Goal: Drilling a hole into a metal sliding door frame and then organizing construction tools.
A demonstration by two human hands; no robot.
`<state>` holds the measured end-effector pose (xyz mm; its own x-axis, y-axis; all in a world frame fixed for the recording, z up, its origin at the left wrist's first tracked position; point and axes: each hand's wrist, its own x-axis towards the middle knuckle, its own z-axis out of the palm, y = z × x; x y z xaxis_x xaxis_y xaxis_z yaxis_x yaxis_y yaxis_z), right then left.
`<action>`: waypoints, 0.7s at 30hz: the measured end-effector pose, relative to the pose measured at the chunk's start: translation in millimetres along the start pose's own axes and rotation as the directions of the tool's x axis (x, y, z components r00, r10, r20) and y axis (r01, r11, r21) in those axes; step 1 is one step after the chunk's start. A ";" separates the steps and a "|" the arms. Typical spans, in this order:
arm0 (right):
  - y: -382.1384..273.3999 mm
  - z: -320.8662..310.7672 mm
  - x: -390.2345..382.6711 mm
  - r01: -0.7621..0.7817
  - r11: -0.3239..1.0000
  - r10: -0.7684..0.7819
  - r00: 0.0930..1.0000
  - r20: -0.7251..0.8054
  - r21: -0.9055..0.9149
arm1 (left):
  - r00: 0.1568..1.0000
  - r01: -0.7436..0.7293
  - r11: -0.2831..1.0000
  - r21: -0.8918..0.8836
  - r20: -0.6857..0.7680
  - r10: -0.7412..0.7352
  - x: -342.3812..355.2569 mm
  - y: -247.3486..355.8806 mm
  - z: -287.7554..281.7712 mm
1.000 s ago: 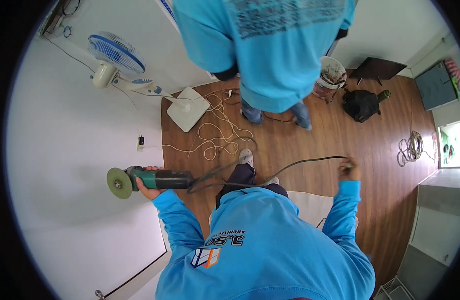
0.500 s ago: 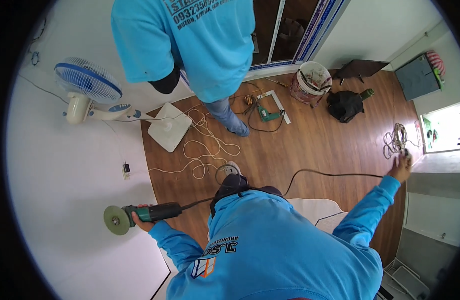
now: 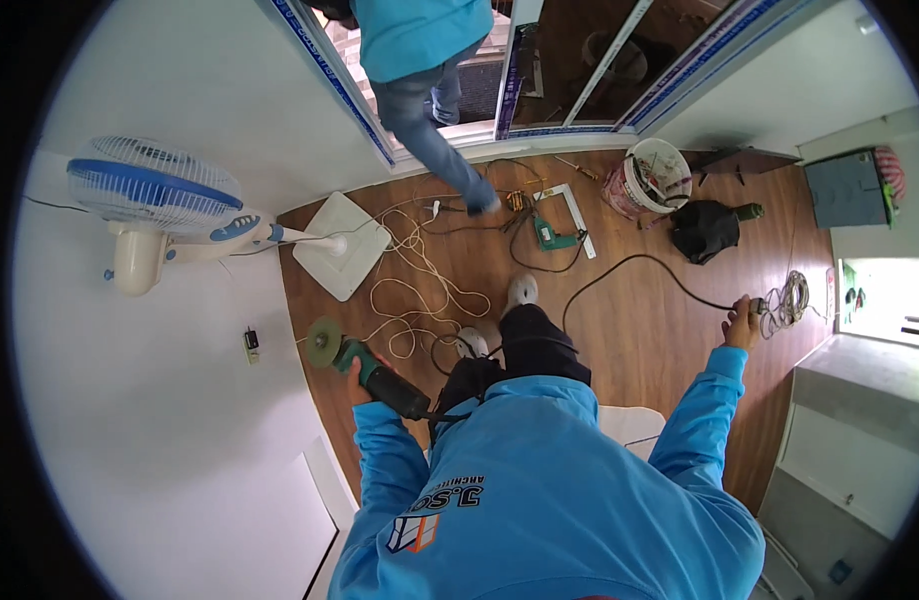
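Observation:
My left hand (image 3: 359, 385) is closed round the green and black body of an angle grinder (image 3: 395, 391), its round disc (image 3: 325, 343) pointing away to the left. From the grinder's rear a black cord (image 3: 648, 258) runs past my legs and loops over the floor to the right. At its far end my right hand (image 3: 743, 325) grips a dark plug (image 3: 757, 305), beside a coil of grey cable (image 3: 786, 302). Whether plug and cable are joined is too small to tell.
A standing fan (image 3: 160, 190) is at left, with tangled cream cord (image 3: 420, 262) near its base. Farther off lie a green power tool (image 3: 558, 236), a white angled frame (image 3: 577, 210), a bucket of tools (image 3: 648, 180) and a black bag (image 3: 705, 231). A co-worker (image 3: 425, 60) is at the sliding door.
The grinder has swung rightward, closer to my body, in my left hand. My right hand has come slightly inward with the plug. The co-worker has moved away into the doorway.

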<state>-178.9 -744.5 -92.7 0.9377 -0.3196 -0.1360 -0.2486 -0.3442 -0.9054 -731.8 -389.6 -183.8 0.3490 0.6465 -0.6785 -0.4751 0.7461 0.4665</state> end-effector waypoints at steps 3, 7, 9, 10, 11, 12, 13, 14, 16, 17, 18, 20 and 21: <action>-29.0 35.2 23.0 -0.045 0.982 0.030 0.996 0.084 0.186 | 0.972 0.175 0.976 -0.131 -0.133 -0.192 39.4 -11.4 17.4; -68.4 105.0 52.9 -0.140 0.946 0.101 0.984 0.146 0.292 | 0.960 0.252 0.939 -0.233 -0.059 -0.272 77.6 -22.2 51.1; -84.9 143.9 68.0 -0.166 0.944 0.138 0.984 0.114 0.284 | 0.969 0.192 0.960 -0.204 -0.119 -0.219 92.0 -26.5 71.6; -90.4 163.2 74.1 -0.163 0.955 0.130 0.981 0.145 0.247 | 0.965 0.207 0.958 -0.197 -0.118 -0.232 97.0 -27.5 81.2; -94.7 182.3 78.2 -0.154 0.964 0.116 0.977 0.179 0.216 | 0.980 0.156 0.972 -0.178 -0.098 -0.175 103.3 -27.1 90.7; -98.9 200.2 81.9 -0.129 0.970 0.069 0.959 0.276 0.206 | 0.991 0.101 0.982 -0.160 -0.072 -0.114 109.0 -25.9 99.3; -99.8 218.6 82.8 -0.081 0.983 0.022 0.943 0.333 0.165 | 0.991 0.111 0.982 -0.151 -0.057 -0.121 114.5 -23.2 107.0; -99.6 231.8 81.8 -0.104 0.986 0.046 0.921 0.386 0.132 | 0.989 0.130 0.986 -0.101 -0.063 -0.136 120.0 -19.8 113.9; -90.6 261.1 71.7 -0.084 0.996 0.073 0.916 0.394 0.011 | 0.989 0.144 0.988 -0.048 -0.039 -0.145 130.8 -13.7 124.7; -87.0 269.8 65.6 -0.077 0.997 0.057 0.851 0.521 0.016 | 0.986 0.161 0.987 -0.022 -0.032 -0.162 138.0 -10.5 128.8; -80.2 281.2 57.8 -0.035 0.999 0.049 0.827 0.560 -0.035 | 0.981 0.190 0.982 0.009 -0.031 -0.189 145.4 -7.9 132.1; -61.1 298.9 33.0 0.091 0.975 0.054 0.785 0.617 -0.201 | 0.956 0.235 0.944 -0.231 -0.118 -0.267 163.2 -4.7 135.3; -50.5 304.0 16.1 0.129 0.925 0.128 0.782 0.610 -0.359 | 0.909 0.252 0.836 -0.487 -0.177 -0.377 171.6 -2.8 133.8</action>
<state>-77.5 -463.9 -171.5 0.8492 0.2450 -0.4677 -0.1961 -0.6761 -0.7103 -562.5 -259.5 -225.6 0.3532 0.2783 -0.8932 -0.7028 0.7091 -0.0570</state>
